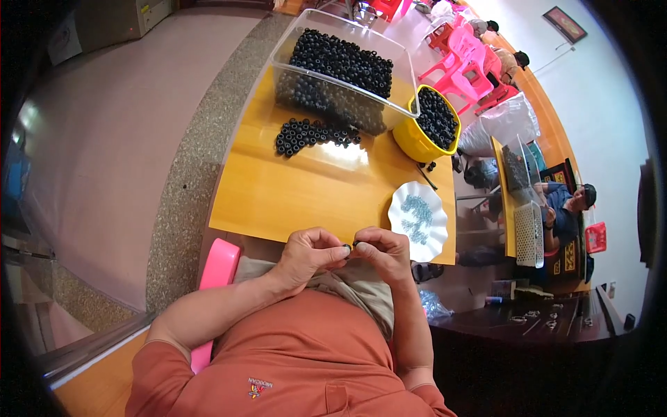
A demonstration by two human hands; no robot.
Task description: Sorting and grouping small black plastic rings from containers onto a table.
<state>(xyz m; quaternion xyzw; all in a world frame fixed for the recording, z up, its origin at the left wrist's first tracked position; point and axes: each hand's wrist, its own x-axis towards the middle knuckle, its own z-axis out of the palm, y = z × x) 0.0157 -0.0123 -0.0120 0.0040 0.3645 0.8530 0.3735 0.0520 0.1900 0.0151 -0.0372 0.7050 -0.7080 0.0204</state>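
My left hand (311, 257) is closed in a pinch near the table's front edge, above my lap. Between its thumb and fingertip shows a small black round piece (347, 246). Close beside it, my right hand (386, 256) also pinches a small black piece (356, 243), mostly covered by the fingers. Whether the two pieces touch, I cannot tell. To the right of my right hand, a white scalloped plate (439, 221) bears many tiny clear bluish pieces (417, 217). Farther up the table lies a loose group of black ring-shaped parts (306, 133).
A clear plastic bin (333, 90) full of black rings stands at the table's (292, 187) far side. Right of it is a yellow basin (410, 139) of black parts. A dark thin stick (428, 177) lies near the plate. Pink chairs (467, 62) and a seated person (564, 215) are at the right.
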